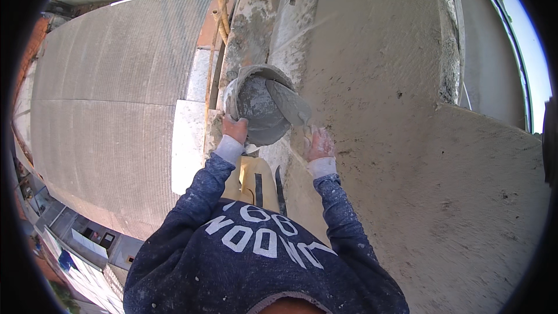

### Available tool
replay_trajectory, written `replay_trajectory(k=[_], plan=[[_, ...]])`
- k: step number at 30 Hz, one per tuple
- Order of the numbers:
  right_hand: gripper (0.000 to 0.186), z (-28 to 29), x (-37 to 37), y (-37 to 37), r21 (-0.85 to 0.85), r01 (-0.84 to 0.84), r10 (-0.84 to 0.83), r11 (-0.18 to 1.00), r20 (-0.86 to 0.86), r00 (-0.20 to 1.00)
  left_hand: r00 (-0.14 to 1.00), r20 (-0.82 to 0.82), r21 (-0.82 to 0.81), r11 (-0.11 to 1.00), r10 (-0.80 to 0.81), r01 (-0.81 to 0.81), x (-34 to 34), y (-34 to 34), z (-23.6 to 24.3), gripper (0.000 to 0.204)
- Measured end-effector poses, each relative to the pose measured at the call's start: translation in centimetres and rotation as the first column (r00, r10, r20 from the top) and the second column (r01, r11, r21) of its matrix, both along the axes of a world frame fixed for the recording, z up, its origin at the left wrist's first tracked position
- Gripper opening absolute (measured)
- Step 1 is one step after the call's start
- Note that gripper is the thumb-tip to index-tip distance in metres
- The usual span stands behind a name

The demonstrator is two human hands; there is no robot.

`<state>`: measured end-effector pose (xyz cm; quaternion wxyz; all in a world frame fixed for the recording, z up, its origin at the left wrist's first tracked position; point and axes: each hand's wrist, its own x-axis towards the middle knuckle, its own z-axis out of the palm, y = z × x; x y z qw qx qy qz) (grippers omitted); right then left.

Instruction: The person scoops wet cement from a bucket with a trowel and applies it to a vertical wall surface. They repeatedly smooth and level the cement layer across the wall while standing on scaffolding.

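Head view: left hand point(235, 130) grips a bucket point(254, 71), right hand point(321, 144) holds a trowel point(289, 103).

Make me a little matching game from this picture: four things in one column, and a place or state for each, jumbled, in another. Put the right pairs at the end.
Things
1. Left hand
2. Right hand
3. Trowel
4. Roof

Places and states
A. Blade reaching across the right side of the bucket's mouth
B. Ridged and grey-brown, filling much of the picture's left side
C. Holding the trowel
D. Gripping the bucket at its near left edge

Right pairs
1-D, 2-C, 3-A, 4-B
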<state>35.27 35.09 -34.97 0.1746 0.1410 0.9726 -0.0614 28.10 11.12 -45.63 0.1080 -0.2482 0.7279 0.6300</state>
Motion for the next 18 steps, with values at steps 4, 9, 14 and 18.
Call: replay_trajectory(k=[4, 9, 14, 18], plan=[[0.050, -6.4, 0.5, -5.0, -0.131, 0.021, -0.019, 0.991, 0.015, 1.000, 0.999, -0.045, 0.085, 0.996, -0.010, 0.013, 0.4, 0.7, -0.2, 0.035], [0.049, -4.0, 4.6, -2.2, -0.548, 0.223, -0.201, 0.806, 0.102, 0.974, 0.985, 0.164, -0.090, 0.994, -0.053, 0.068, 0.5, 0.8, -0.8, 0.032], [0.054, 4.1, 3.1, 8.0, -0.634, 0.669, -0.437, 0.388, 0.512, 0.739, 0.999, 0.009, 0.065, 0.997, -0.035, 0.035, 1.1, 0.9, -1.4, 0.032], [0.051, 15.8, 4.3, 14.0, -0.696, 0.579, -0.879, 0.425, -0.163, 0.448, 0.987, 0.019, -0.019, 0.987, -0.158, 0.158, 1.7, 0.5, -2.0, 0.058]])
